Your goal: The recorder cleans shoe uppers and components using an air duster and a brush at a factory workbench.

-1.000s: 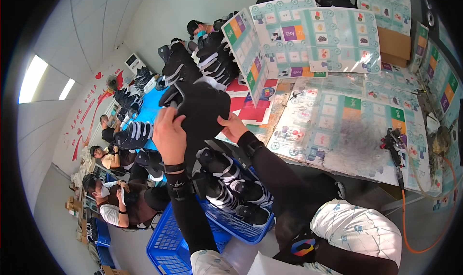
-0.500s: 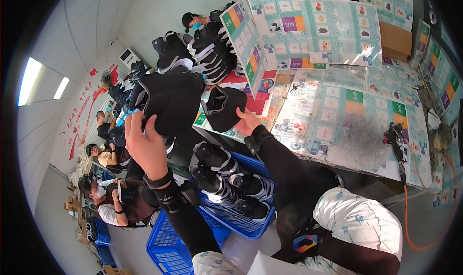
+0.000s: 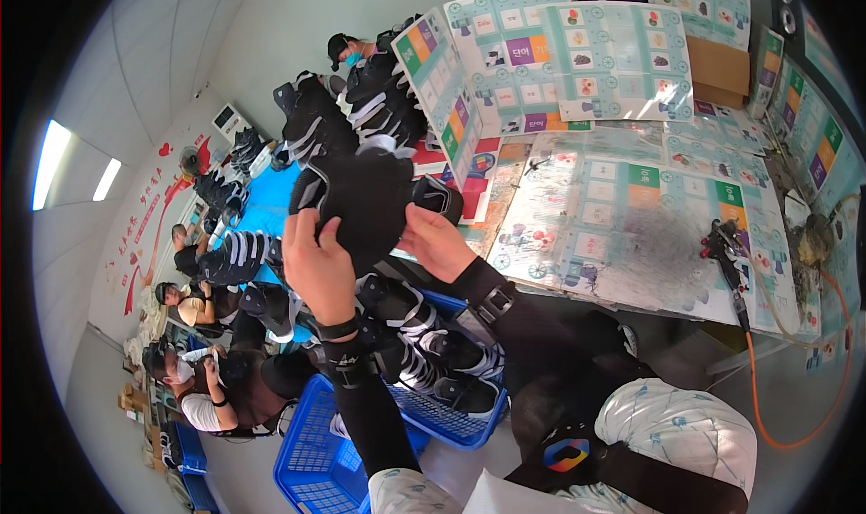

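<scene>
A black shoe upper (image 3: 361, 198) is held up in front of me, its opening toward the upper left. My left hand (image 3: 322, 266) pinches its lower left edge between thumb and fingers. At its right edge, the fingertips of my right hand (image 3: 440, 245) are closed on the rim. A second, smaller black shoe piece (image 3: 437, 198) shows just behind and above my right hand. It is partly hidden by the upper, and whether my right fingers also touch it cannot be made out.
Below my hands, a blue basket (image 3: 474, 431) holds several black-and-white shoes (image 3: 437, 352); another blue basket (image 3: 302, 464) stands beside it. A spray gun (image 3: 724, 254) with an orange hose lies on the paper-covered bench (image 3: 577, 243). Shoes are piled behind. Several people sit at left.
Both hands have come together. The large upper has moved right and now partly covers the smaller piece. My right fingers have shifted from that piece to the upper's edge.
</scene>
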The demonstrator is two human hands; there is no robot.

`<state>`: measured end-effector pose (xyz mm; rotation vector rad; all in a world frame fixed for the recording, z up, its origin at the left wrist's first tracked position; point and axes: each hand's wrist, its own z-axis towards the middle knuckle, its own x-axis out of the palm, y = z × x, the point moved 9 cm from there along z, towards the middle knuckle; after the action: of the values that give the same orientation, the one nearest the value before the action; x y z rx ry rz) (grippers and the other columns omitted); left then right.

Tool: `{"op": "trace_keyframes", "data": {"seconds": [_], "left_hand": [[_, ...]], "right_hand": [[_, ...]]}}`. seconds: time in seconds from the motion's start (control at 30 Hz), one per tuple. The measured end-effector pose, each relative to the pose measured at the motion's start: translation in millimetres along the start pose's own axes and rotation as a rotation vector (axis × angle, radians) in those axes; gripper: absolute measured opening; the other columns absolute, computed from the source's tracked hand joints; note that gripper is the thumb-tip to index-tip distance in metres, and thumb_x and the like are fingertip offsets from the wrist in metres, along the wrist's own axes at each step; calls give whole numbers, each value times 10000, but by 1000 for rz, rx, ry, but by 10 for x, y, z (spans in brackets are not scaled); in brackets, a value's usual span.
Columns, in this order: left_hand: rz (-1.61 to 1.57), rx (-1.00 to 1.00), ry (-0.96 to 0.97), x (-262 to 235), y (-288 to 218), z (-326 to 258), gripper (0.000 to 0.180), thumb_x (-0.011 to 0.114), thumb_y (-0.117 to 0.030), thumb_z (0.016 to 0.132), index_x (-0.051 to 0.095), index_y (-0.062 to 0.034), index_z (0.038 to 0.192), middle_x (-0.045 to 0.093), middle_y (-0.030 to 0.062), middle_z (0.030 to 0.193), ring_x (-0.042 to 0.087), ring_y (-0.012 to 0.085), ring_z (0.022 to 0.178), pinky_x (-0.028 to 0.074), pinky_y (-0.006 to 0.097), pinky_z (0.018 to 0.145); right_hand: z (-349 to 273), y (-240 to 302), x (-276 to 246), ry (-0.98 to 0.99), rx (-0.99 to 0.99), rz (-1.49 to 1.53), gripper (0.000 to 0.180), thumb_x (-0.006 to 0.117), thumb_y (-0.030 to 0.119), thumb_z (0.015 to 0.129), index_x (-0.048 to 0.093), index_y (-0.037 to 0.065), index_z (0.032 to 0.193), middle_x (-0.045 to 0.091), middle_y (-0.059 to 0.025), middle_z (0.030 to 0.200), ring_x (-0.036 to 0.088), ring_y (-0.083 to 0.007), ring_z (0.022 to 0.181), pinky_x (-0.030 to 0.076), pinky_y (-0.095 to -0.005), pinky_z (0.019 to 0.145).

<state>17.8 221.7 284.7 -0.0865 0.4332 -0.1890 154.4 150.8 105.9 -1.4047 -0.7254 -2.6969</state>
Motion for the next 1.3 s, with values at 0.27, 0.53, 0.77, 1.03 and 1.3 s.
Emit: {"op": "trace_keyframes", "data": {"seconds": [0.27,0.53,0.77,1.03,1.3], "left_hand": [[-19,45,20,-74,-390,35,189,754,-29,863,619,4,990,614,170,935,596,406,862,490,405,780],[328,213,-176,-376,-348,858,155,734,-131,908,620,-74,996,633,100,971,646,354,933,512,454,745],[346,177,132,1467,-196,122,94,683,-114,891,660,-121,982,616,71,1009,611,324,997,535,444,794],[231,243,376,2448,-133,-763,586,736,-138,868,558,-42,1418,603,132,1294,579,340,1149,530,416,947],[-1077,-145,480,671,-1060,-1492,864,585,-40,860,225,-38,1645,200,194,1712,197,367,1597,199,579,1263]], "right_hand": [[-252,379,-303,-328,-94,-396,315,578,296,1099,690,18,1194,742,-22,1031,686,-122,851,548,-287,763],[-1615,1685,-805,-330,-282,-129,336,568,263,1097,643,8,1302,710,-94,1283,678,-205,1175,528,-373,1043],[-2294,2137,-558,-295,-369,72,413,366,284,1160,549,4,1404,650,-134,1390,625,-239,1282,471,-421,1148],[-2350,2047,-182,-200,-282,51,421,373,302,1159,513,36,1454,615,-111,1438,591,-245,1329,474,-437,1145],[-2105,1415,-105,-421,-130,252,327,542,155,1095,559,21,1392,653,-118,1369,636,-235,1265,481,-411,1132]]}}
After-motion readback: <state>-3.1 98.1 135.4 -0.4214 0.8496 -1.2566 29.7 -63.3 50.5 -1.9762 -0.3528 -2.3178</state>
